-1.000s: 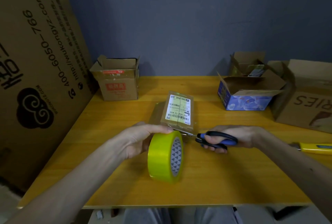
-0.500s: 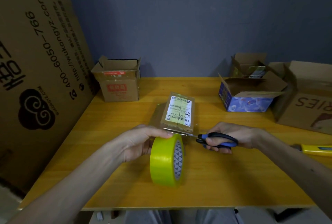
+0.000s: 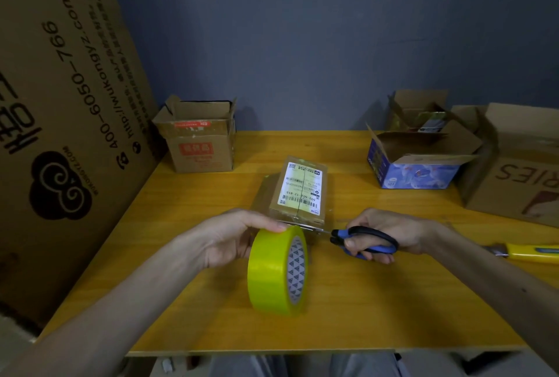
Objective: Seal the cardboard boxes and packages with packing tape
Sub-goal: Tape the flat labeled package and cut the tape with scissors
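A small brown package (image 3: 302, 189) with a white shipping label lies in the middle of the yellow table (image 3: 393, 301). My left hand (image 3: 230, 236) grips a yellow roll of packing tape (image 3: 276, 270), held on edge just in front of the package. My right hand (image 3: 390, 234) holds blue and black scissors (image 3: 363, 240). Their metal blades point left and lie across the near edge of the package, between it and the roll. The tape strip itself is hard to make out.
An open brown box (image 3: 199, 140) stands at the back left. A blue printed box (image 3: 414, 161), another open box (image 3: 423, 110) and a large carton (image 3: 520, 170) crowd the back right. A yellow utility knife (image 3: 532, 252) lies at the right. A big cardboard sheet (image 3: 60, 104) leans on the left.
The tape roll and my left hand have shifted slightly away from me and to the right, closer to the package. The scissors stay at the package's near edge.
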